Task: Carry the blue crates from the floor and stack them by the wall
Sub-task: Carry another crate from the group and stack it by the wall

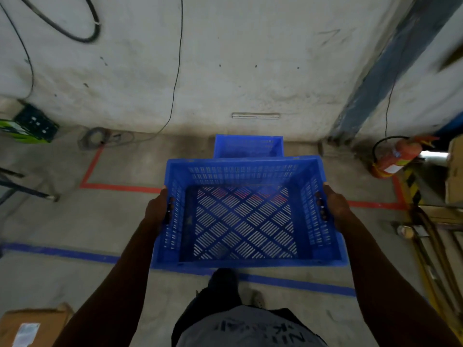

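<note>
I hold an empty blue slatted crate point(246, 216) in front of me, above the floor. My left hand point(157, 209) grips its left side handle and my right hand point(334, 205) grips the right one. Beyond it a second blue crate point(249, 146) stands on the floor against the grey wall point(225, 71), partly hidden by the carried crate's far rim.
A red fire extinguisher point(398, 156) stands at the right by a blue post point(390, 68). Red floor tape point(117, 187) and blue floor tape point(60, 251) mark the concrete. Cables hang on the wall; a cardboard box point(30, 326) lies at bottom left, metal framing at right.
</note>
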A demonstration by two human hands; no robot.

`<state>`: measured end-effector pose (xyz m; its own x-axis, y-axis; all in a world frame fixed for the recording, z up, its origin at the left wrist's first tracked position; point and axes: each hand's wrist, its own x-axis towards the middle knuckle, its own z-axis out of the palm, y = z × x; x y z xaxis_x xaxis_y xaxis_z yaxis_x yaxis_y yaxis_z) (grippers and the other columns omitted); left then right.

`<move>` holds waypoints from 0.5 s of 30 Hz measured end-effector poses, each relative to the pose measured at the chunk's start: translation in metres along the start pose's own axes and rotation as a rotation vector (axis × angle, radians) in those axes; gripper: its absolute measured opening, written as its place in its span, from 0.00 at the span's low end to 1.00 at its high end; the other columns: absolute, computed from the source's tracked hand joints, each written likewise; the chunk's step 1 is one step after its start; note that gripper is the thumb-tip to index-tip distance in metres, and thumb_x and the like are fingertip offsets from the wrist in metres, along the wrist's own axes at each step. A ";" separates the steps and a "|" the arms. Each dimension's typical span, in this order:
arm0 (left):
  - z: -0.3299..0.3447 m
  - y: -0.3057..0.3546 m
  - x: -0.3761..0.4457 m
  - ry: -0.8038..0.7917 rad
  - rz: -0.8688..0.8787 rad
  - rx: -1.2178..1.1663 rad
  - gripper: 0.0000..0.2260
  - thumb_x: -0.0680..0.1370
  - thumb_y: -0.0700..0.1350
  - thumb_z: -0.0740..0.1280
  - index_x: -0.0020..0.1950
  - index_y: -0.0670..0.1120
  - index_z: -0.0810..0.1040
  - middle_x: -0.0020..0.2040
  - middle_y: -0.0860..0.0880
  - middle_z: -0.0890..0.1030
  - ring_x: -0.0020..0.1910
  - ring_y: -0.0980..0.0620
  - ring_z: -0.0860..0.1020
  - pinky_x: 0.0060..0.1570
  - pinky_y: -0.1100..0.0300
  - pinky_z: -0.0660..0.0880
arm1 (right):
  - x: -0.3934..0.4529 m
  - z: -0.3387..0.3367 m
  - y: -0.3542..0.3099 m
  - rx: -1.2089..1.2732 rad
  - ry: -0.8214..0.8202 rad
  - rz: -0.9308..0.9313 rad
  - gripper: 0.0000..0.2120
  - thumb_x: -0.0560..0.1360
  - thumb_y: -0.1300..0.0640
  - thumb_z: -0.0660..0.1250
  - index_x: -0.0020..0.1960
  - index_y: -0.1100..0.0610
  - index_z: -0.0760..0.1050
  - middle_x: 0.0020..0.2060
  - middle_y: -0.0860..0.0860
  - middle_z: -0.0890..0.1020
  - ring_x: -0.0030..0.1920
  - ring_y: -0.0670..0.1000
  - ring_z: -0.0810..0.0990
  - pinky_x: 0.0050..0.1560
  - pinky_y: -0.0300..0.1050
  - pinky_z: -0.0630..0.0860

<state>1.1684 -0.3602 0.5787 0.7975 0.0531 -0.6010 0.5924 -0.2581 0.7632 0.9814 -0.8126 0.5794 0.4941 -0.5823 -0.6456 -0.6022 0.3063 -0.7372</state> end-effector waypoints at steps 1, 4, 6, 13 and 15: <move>0.005 0.010 0.015 -0.004 0.003 -0.003 0.26 0.73 0.71 0.62 0.42 0.47 0.79 0.32 0.49 0.75 0.27 0.49 0.69 0.31 0.56 0.67 | 0.012 0.006 -0.010 0.002 0.000 0.003 0.24 0.75 0.32 0.58 0.42 0.54 0.74 0.29 0.50 0.71 0.24 0.50 0.64 0.25 0.40 0.61; 0.017 0.040 0.061 -0.023 0.006 -0.009 0.28 0.73 0.73 0.61 0.42 0.47 0.78 0.33 0.48 0.75 0.27 0.49 0.69 0.30 0.57 0.67 | 0.048 0.025 -0.039 0.007 0.007 -0.002 0.24 0.74 0.32 0.59 0.43 0.54 0.75 0.29 0.50 0.71 0.24 0.49 0.65 0.24 0.40 0.62; 0.024 0.061 0.093 -0.041 0.000 -0.006 0.28 0.73 0.73 0.60 0.41 0.48 0.77 0.32 0.49 0.74 0.27 0.49 0.68 0.29 0.57 0.65 | 0.074 0.039 -0.059 0.005 0.019 -0.001 0.25 0.74 0.32 0.59 0.43 0.54 0.75 0.29 0.50 0.71 0.24 0.50 0.66 0.25 0.41 0.62; 0.055 0.151 0.192 -0.058 0.019 0.075 0.25 0.77 0.68 0.60 0.43 0.46 0.78 0.33 0.47 0.74 0.27 0.49 0.69 0.28 0.58 0.66 | 0.141 0.079 -0.127 0.007 0.066 0.014 0.25 0.76 0.34 0.59 0.45 0.56 0.75 0.32 0.52 0.72 0.26 0.51 0.68 0.28 0.42 0.65; 0.066 0.174 0.213 -0.062 0.025 0.098 0.24 0.78 0.66 0.61 0.42 0.46 0.78 0.33 0.46 0.74 0.27 0.48 0.69 0.28 0.57 0.67 | 0.157 0.086 -0.142 0.035 0.072 0.030 0.24 0.77 0.35 0.59 0.45 0.57 0.75 0.32 0.53 0.72 0.26 0.52 0.68 0.28 0.42 0.64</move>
<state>1.4337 -0.4571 0.5681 0.8017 -0.0135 -0.5975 0.5555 -0.3520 0.7533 1.1984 -0.8831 0.5656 0.4288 -0.6248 -0.6524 -0.5931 0.3501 -0.7251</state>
